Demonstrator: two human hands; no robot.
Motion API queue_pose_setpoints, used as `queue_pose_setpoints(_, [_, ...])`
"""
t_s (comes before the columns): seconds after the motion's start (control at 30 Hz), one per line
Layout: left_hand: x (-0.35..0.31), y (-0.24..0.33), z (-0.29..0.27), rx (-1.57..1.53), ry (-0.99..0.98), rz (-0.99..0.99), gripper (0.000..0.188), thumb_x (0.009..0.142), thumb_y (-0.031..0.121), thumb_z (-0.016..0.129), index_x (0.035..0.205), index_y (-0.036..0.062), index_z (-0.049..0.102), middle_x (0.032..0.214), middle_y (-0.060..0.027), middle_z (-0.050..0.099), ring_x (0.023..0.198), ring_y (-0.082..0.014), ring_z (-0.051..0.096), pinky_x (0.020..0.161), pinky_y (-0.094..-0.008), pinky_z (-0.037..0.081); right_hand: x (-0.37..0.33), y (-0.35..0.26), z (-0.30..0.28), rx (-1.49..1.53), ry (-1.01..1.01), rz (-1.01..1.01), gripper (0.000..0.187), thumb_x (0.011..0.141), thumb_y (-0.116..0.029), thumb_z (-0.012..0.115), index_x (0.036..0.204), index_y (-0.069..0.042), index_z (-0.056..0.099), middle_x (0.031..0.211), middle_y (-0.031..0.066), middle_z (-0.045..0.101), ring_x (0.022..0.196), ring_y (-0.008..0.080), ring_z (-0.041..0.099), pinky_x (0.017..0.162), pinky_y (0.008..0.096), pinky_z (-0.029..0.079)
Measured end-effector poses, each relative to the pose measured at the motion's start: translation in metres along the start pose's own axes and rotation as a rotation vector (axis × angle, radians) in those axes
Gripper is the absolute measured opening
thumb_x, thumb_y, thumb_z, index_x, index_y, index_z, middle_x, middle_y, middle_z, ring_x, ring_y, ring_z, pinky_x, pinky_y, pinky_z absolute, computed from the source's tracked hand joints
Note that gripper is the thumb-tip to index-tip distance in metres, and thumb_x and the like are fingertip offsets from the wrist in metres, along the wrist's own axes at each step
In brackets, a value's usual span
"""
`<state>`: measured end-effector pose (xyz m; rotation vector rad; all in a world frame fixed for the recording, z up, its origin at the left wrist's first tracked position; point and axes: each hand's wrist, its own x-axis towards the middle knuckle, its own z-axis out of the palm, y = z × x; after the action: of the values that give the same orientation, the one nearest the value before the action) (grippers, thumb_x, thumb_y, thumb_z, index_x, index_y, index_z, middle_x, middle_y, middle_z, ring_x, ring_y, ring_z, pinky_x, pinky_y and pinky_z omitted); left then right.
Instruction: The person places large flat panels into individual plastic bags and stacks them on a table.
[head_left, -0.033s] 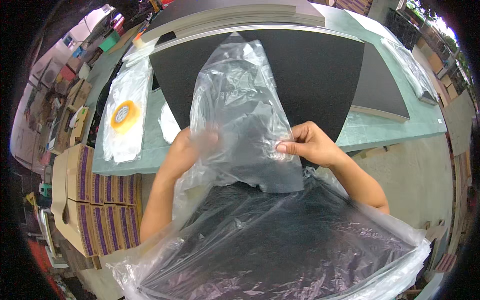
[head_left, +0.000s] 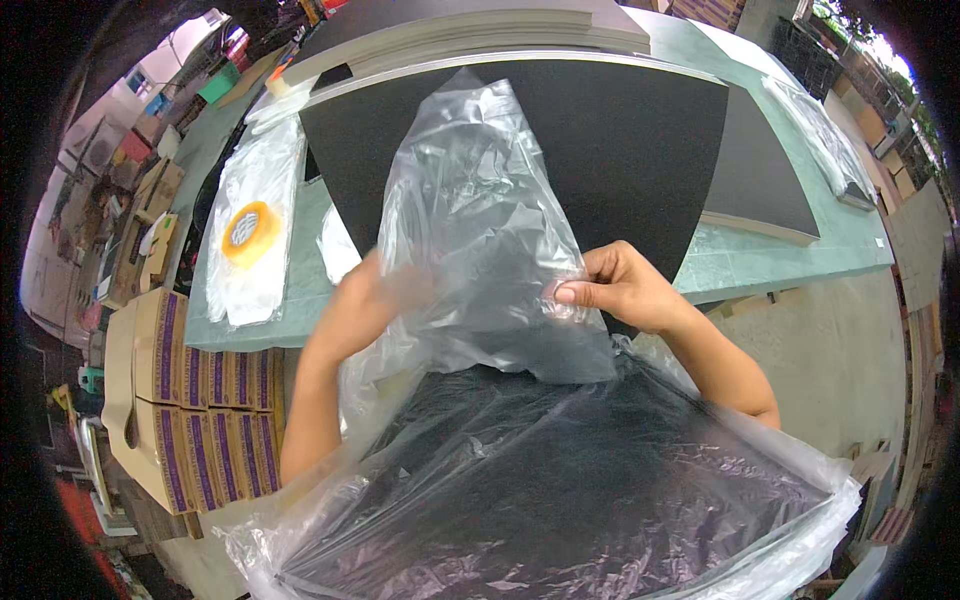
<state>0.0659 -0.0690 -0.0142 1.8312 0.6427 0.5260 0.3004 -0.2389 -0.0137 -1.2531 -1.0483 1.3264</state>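
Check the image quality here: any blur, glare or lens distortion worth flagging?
Head view: strong fisheye, so the green table edge and black sheets bow toward the dark rim; the left hand is smeared and veiled behind the clear plastic bag, while the right hand is sharp; pale glare streaks the bag's creases; the upper right corner is overexposed by daylight.

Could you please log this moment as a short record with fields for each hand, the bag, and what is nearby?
left hand: behind the bag's film, gripping it
right hand: pinching the bag's edge
clear plastic bag: crumpled, raised over a black sheet
bagged black panel: nearest the person
tape roll: yellow, lying left on the green table
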Motion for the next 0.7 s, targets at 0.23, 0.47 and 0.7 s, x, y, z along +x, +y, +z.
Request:
queue_pose_setpoints(0.23, [-0.031,0.074,0.035,0.074,0.144,0.243,0.045,0.064,0.009,0.071,0.1,0.0023,0.045,0.08,-0.0052,0.052,0.066,-0.0111,0.053,0.056,-0.0207,0.042,0.013,-0.007,0.026,-0.115,0.037,-0.02,0.033,0.063,-0.029,0.074,0.074,0.0,0.062,0.067,0.0026,0.06,0.062,0.0078,0.052,0.056,0.023,0.042])
queue_pose_setpoints(0.47, [-0.008,0.05,0.055,-0.122,-0.224,0.087,0.04,0.071,-0.002,0.063,0.105,0.0008,0.044,0.078,-0.0056,0.055,0.067,-0.0077,0.055,0.053,-0.0181,0.044,0.012,0.009,0.008,0.328,-0.186,-0.083,0.029,0.074,-0.028,0.065,0.078,-0.001,0.058,0.068,0.0061,0.058,0.062,0.0105,0.055,0.055,0.0208,0.042])
queue_pose_setpoints(0.7, [-0.022,-0.039,0.031,-0.056,-0.066,-0.008,0.018,0.073,-0.002,0.055,0.091,-0.0016,0.058,0.08,-0.0046,0.056,0.068,-0.0104,0.054,0.056,-0.0204,0.044,0.008,0.001,-0.016,0.852,-0.175,-0.31,0.021,0.079,-0.015,0.056,0.095,-0.001,0.054,0.089,0.0093,0.058,0.079,0.0176,0.057,0.068,0.0301,0.047])
